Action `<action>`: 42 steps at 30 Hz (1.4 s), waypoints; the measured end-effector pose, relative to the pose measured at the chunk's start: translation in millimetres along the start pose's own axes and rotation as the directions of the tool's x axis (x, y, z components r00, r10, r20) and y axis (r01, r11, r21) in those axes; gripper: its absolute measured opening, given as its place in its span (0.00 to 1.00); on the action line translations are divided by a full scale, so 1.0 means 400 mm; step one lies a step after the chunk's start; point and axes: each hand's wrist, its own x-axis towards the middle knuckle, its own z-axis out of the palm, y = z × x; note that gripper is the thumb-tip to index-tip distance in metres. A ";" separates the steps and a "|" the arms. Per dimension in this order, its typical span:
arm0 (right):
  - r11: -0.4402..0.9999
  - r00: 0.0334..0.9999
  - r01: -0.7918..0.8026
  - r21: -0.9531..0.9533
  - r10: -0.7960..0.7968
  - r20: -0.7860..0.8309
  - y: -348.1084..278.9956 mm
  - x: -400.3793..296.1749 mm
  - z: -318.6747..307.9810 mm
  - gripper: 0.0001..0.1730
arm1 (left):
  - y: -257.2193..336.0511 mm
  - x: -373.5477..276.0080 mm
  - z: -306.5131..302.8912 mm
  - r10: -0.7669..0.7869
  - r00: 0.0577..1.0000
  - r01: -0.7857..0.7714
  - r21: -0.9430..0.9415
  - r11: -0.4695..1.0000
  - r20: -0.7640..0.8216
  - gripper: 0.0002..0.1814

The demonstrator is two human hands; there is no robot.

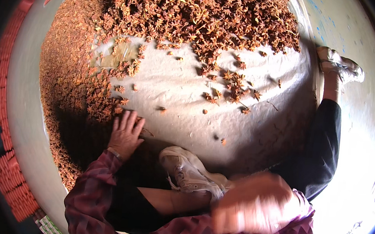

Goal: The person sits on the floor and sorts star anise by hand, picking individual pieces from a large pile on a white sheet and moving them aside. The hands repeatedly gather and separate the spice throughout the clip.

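My left hand (126,135), palm down with its fingers spread, rests at the near edge of a wide bed of dried star anise (68,59). Its fingertips touch or lie just beside a few pods. My right hand (253,204) is raised near my lap at the lower right, blurred by motion; its fingers and anything in them cannot be made out. Ahead, a thick heap of star anise (196,14) lies on a pale cloth sheet (177,82). Loose pods (237,88) and small broken bits are scattered over the middle of the sheet.
My bent leg with a white sneaker (186,170) is close in front of me. The other leg stretches right, its sneaker (341,65) beside the sheet's edge. Stacked red items (5,101) line the far left, past a strip of grey floor (24,102).
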 end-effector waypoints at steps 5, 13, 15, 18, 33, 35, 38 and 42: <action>0.782 0.794 -0.511 -0.357 0.270 -0.545 0.048 0.042 -0.072 0.07 | 0.025 -0.006 -0.049 -0.134 0.983 0.105 -0.219 0.970 -0.122 0.29; 0.083 0.835 -0.531 -0.843 0.218 -0.505 0.509 0.152 -0.205 0.11 | 0.238 0.134 -0.149 -0.048 0.951 -0.207 -0.742 0.638 -0.306 0.09; 0.142 0.869 -0.495 -0.857 0.089 -0.487 0.543 0.142 -0.202 0.06 | 0.253 0.175 -0.165 -0.076 0.952 -0.207 -0.807 0.553 -0.296 0.11; 0.329 0.906 -0.417 -0.847 0.081 -0.415 0.485 0.111 -0.131 0.06 | 0.292 0.238 -0.203 -0.308 0.946 -0.121 -0.992 -0.035 -0.104 0.17; 0.731 0.992 -0.112 -0.673 0.123 -0.032 0.096 -0.107 0.155 0.11 | 0.321 0.009 -0.323 0.791 0.528 0.265 -0.945 0.193 0.309 0.10; 0.519 0.978 -0.207 -0.829 0.138 -0.157 0.133 -0.167 0.087 0.11 | 0.295 -0.026 -0.328 0.828 0.431 0.270 -0.927 0.261 0.359 0.10; -0.110 0.744 -0.405 -0.907 0.537 -0.398 0.200 -0.272 -0.047 0.10 | 0.222 -0.090 -0.307 0.527 0.780 0.055 -0.876 0.479 0.337 0.10; -0.235 0.922 -0.363 -0.901 0.047 -0.384 0.285 -0.327 -0.168 0.05 | 0.188 -0.051 -0.279 -0.015 0.994 -0.007 -0.200 0.980 -0.109 0.26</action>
